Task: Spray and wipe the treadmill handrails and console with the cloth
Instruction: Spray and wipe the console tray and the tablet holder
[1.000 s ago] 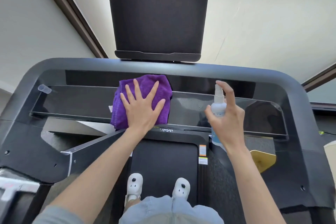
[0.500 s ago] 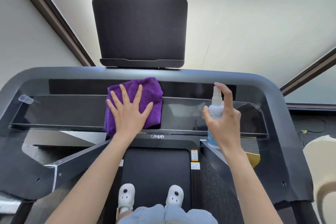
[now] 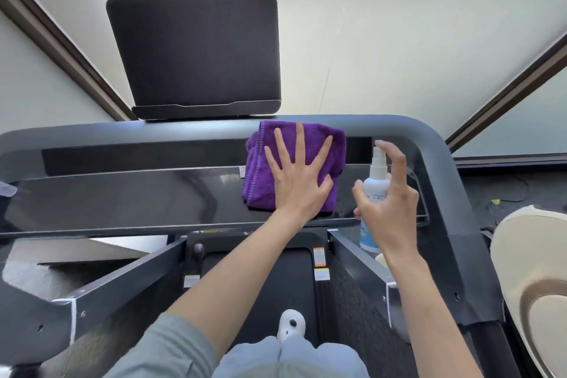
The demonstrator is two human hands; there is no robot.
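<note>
A folded purple cloth (image 3: 264, 159) lies on the glossy black console (image 3: 122, 196) of the treadmill, toward its right part. My left hand (image 3: 302, 181) presses flat on the cloth with fingers spread. My right hand (image 3: 389, 209) grips a small white spray bottle (image 3: 376, 181) upright just right of the cloth, with the index finger over the nozzle. The grey handrail (image 3: 92, 135) curves round the console's far edge and down the right side. A black tablet holder (image 3: 196, 52) stands behind the rail.
The black running belt (image 3: 294, 282) lies below, with my white shoe (image 3: 290, 327) on it. Grey support beams (image 3: 122, 282) slant under the console on both sides. A beige round chair (image 3: 534, 279) stands at the right. White walls rise behind.
My left hand has slid the cloth to the right along the console, close to the spray bottle. The view has turned left. My right hand still holds the bottle.
</note>
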